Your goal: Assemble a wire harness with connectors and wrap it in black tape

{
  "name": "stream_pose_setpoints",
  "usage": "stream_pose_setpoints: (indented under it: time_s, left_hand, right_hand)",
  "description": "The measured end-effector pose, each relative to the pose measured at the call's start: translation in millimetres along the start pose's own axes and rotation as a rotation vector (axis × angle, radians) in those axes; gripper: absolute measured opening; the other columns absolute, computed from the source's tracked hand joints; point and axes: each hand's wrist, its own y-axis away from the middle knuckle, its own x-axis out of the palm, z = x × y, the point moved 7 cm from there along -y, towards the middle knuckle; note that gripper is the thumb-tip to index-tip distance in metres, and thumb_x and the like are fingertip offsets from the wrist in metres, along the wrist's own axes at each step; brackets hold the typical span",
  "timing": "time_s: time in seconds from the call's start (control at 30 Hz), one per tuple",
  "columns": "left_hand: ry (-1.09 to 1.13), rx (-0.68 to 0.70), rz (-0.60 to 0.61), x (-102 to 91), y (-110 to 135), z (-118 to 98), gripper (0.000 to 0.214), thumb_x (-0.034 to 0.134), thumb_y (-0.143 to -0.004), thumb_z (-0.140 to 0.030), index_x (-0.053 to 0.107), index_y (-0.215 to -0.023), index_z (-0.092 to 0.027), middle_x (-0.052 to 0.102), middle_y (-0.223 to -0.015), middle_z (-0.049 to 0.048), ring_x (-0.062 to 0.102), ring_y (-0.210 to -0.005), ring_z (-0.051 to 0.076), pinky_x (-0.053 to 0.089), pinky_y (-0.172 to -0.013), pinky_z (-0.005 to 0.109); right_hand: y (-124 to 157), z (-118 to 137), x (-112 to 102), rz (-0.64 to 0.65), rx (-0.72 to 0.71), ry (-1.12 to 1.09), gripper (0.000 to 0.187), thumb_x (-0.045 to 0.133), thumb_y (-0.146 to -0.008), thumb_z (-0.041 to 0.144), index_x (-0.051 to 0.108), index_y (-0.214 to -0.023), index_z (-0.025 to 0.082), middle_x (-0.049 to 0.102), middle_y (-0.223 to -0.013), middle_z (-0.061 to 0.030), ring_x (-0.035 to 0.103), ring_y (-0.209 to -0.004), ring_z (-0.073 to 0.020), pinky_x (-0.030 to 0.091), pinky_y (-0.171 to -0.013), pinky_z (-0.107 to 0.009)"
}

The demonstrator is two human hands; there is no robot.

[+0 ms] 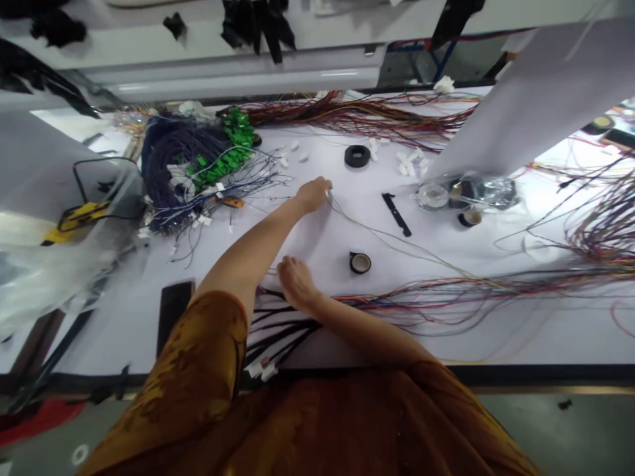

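Out past the right hand [296,284], the left hand [312,195] closes its fingertips in a pinch on a thin pale wire [377,231], while the right lies flat, unclenched, beside a fan of black wires [282,324].

White workbench [322,155] holding wire bundles [357,116] and black tape rolls [357,156]

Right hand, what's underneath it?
The right hand lies over loose wires; black wires fan out beside it, but whatever is directly under the palm is hidden.
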Motion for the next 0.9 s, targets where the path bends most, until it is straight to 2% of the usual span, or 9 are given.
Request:
stream_pose_setpoints:
  time_s: [0.1,0.2,0.3,0.37,0.43,0.5,0.63,0.8,0.9]
  left_hand:
    - [-0.02,-0.008,0.008,0.7,14,9,0.034,0.051,-0.089,-0.013,0.067,-0.119,-0.015,0.066,-0.119,0.0143,0.063,-0.106,0.027,0.046,-0.093,0.036]
    - [-0.014,-0.018,-0.009,-1.7,52,30,0.028,0.053,-0.09,-0.017,0.068,-0.113,-0.016,0.067,-0.109,0.0125,0.063,-0.097,0.025,0.045,-0.088,0.035]
    - [0.062,-0.042,-0.043,2.4,105,52,0.024,0.056,-0.087,-0.018,0.069,-0.107,-0.016,0.066,-0.099,0.0104,0.062,-0.088,0.023,0.044,-0.082,0.034]
    - [0.172,-0.052,-0.067,9.8,142,60,0.021,0.061,-0.082,-0.019,0.07,-0.101,-0.016,0.066,-0.092,0.0081,0.06,-0.081,0.022,0.044,-0.079,0.033]
    - [0.341,-0.079,-0.103,17.9,176,62,0.021,0.065,-0.079,-0.022,0.07,-0.098,-0.017,0.065,-0.084,0.0042,0.058,-0.074,0.019,0.044,-0.075,0.031]
    - [0.535,-0.147,-0.176,23.2,206,61,0.019,0.067,-0.079,-0.026,0.07,-0.096,-0.018,0.064,-0.077,0.0006,0.056,-0.069,0.016,0.044,-0.071,0.028]
    - [0.944,-0.335,-0.337,29.5,247,57,0.017,0.07,-0.078,-0.033,0.067,-0.085,-0.018,0.064,-0.073,-0.0003,0.057,-0.067,0.013,0.047,-0.067,0.026]
    - [1.312,-0.419,-0.332,42.9,263,49,0.021,0.074,-0.076,-0.033,0.073,-0.089,-0.017,0.067,-0.075,0.0005,0.059,-0.067,0.01,0.049,-0.069,0.025]
    - [1.447,-0.416,-0.323,52.1,264,49,0.024,0.073,-0.077,-0.037,0.072,-0.091,-0.017,0.066,-0.074,0.0004,0.059,-0.067,0.01,0.049,-0.069,0.024]
  right_hand:
    - [0,-1,3,0.008,-0.01,-0.03,0.026,0.043,-0.094,0.007,0.064,-0.109,0.01,0.065,-0.116,-0.0174,0.06,-0.105,-0.0265,0.048,-0.09,-0.038]
    - [4,-4,2,-0.018,-0.019,-0.191,0.02,0.043,-0.097,0.009,0.062,-0.101,0.013,0.066,-0.113,-0.0162,0.06,-0.106,-0.025,0.046,-0.093,-0.039]
    - [14,-11,0,-0.02,-0.01,-0.493,0.018,0.039,-0.1,0.015,0.054,-0.09,0.018,0.068,-0.094,-0.0079,0.062,-0.09,-0.0175,0.048,-0.086,-0.032]
    - [21,-16,-5,-0.042,-0.025,-0.77,0.015,0.039,-0.1,0.019,0.048,-0.088,0.021,0.062,-0.078,0.0008,0.059,-0.073,-0.0124,0.048,-0.076,-0.027]
    - [26,-23,-13,-0.115,-0.046,-1.045,0.008,0.043,-0.095,0.024,0.045,-0.087,0.022,0.054,-0.071,0.0059,0.053,-0.064,-0.0097,0.046,-0.067,-0.024]
    - [29,-30,-22,-0.204,-0.045,-1.203,0.007,0.048,-0.09,0.027,0.045,-0.086,0.022,0.052,-0.07,0.0071,0.051,-0.06,-0.0083,0.044,-0.061,-0.022]
    - [29,-43,-36,-0.323,0.041,-1.221,0.014,0.054,-0.089,0.034,0.048,-0.084,0.022,0.055,-0.069,0.0058,0.048,-0.056,-0.0075,0.039,-0.055,-0.022]
    - [37,-47,-51,-0.443,0.068,-0.901,0.014,0.057,-0.089,0.03,0.061,-0.082,0.019,0.047,-0.062,0.0065,0.039,-0.055,-0.0077,0.033,-0.057,-0.024]
    - [39,-46,-53,-0.441,0.059,-0.832,0.015,0.059,-0.089,0.029,0.067,-0.081,0.018,0.051,-0.063,0.0049,0.041,-0.058,-0.0086,0.034,-0.06,-0.025]
